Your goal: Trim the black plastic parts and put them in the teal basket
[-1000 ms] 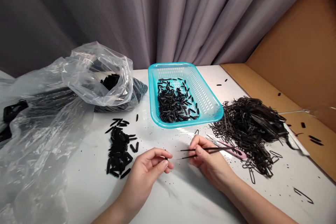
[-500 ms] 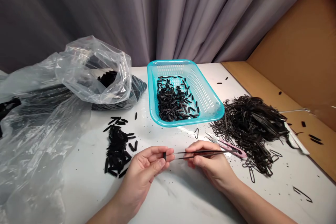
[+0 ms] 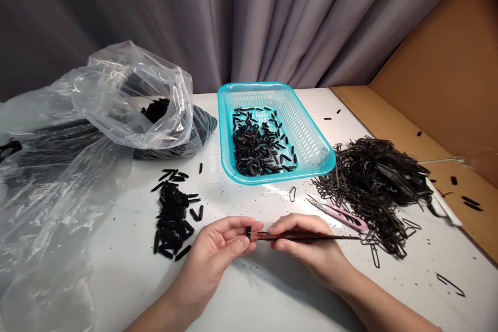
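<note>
Between the thumb and fingers of my left hand (image 3: 221, 254) is a small black strip-like piece (image 3: 248, 232), held upright. My right hand (image 3: 307, 244) is closed around a pair of black tweezers (image 3: 311, 237). Their tips point left and meet the black piece or lie right beside it; which of the two I cannot tell. Left of my left hand lies a pile of similar black pieces (image 3: 173, 218). Beyond both hands stands a turquoise basket (image 3: 317, 171) with many such black pieces (image 3: 257, 148) on its floor.
A clear plastic bag (image 3: 128, 132) with black contents sprawls on the left. Pink-handled snips (image 3: 338, 212) lie beyond my right hand, against a tangled heap of thin black loops and scraps (image 3: 373, 176). A brown board (image 3: 439, 72) rises at right; a grey curtain (image 3: 252, 21) hangs behind.
The tweezers' tips, spread apart earlier, are now closer together, and the tool has tilted slightly. The camera view has shifted a little. My left hand keeps its hold on the black piece.
</note>
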{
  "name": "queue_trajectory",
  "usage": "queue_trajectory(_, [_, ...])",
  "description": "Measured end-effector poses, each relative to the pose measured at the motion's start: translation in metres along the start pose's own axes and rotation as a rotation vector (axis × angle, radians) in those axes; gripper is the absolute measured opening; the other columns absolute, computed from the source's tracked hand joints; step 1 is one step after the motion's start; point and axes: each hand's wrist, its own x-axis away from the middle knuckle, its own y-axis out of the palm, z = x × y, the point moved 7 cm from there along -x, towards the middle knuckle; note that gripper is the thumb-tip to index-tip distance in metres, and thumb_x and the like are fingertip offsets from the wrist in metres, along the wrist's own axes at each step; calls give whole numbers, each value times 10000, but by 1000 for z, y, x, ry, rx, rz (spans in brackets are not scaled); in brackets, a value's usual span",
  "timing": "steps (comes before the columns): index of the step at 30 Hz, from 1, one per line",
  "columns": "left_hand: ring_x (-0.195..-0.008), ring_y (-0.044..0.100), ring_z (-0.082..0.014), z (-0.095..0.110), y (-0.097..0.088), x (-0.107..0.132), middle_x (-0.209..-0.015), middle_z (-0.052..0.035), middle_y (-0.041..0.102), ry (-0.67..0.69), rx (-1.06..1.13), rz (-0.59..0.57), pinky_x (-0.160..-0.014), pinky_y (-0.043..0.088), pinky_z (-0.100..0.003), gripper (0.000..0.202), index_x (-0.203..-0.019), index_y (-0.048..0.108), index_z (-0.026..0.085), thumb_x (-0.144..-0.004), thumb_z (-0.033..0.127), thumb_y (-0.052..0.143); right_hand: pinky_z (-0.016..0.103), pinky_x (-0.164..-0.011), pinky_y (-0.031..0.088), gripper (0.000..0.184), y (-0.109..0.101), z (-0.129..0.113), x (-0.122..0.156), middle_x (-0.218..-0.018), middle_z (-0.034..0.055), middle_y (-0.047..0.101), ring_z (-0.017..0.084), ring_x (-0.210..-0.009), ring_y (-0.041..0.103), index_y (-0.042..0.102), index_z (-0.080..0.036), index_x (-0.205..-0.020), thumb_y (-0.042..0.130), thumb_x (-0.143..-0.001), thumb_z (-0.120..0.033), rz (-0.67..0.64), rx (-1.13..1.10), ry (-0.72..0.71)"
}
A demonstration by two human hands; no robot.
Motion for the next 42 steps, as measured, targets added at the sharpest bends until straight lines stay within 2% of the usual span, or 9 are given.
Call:
queue_trajectory(6, [-952,603,-127,-1,1,1,-1029,-28,681,-4,-17,-15,-828,472,-210,174,-974,641,198,-829,130,572,228,-744,546,152,1,-1,-1,-856,33,707,142,-820,670,683,-201,-846,681,-727,-107,1,-27,15])
queue_trajectory(13, [-932,614,-134,-2,0,2,-1002,-29,688,-6,-42,-24,-813,481,-218,171,-970,648,201,-818,146,594,161,-541,485,24,-2,4,-4,-659,17,679,73,-557,594,668,-163,-756,676,-738,-177,61,-57,62])
queue_trajectory(19, [-928,620,-151,-4,1,-1,-995,-46,686,-21,-31,-23,-803,483,-231,180,-979,642,185,-804,154,611,175,-543,480,72,-1,6,-7,-625,23,658,73,-546,587,645,-134,-740,639,-780,-194,47,-119,59])
queue_trajectory(25, [-905,625,-154,-4,3,0,-984,-55,690,-10,-30,-27,-789,479,-231,171,-962,650,179,-794,166,621,182,-557,496,72,0,17,-5,-706,53,680,79,-572,623,625,-127,-771,622,-803,-190,-6,-263,127])
queue_trajectory(31, [-922,628,-189,-4,5,2,-967,-68,692,-6,-41,-33,-794,477,-261,164,-954,654,174,-794,191,620,159,-550,499,70,1,18,-5,-736,69,694,77,-583,639,615,-119,-757,619,-805,-170,-32,-319,160])
queue_trajectory(38, [-937,622,-192,-6,1,1,-992,-69,683,-16,-21,-3,-789,477,-260,175,-963,646,171,-790,170,623,170,-543,494,89,-1,19,-6,-740,73,693,80,-576,630,597,-126,-748,611,-811,-188,-17,-262,152])
queue_trajectory(42, [-929,621,-167,-5,1,2,-1029,-61,674,-18,-12,-4,-786,475,-238,179,-973,643,181,-799,152,612,184,-549,490,74,-3,9,-4,-660,20,655,80,-568,602,614,-146,-763,603,-815,-197,10,-46,35])
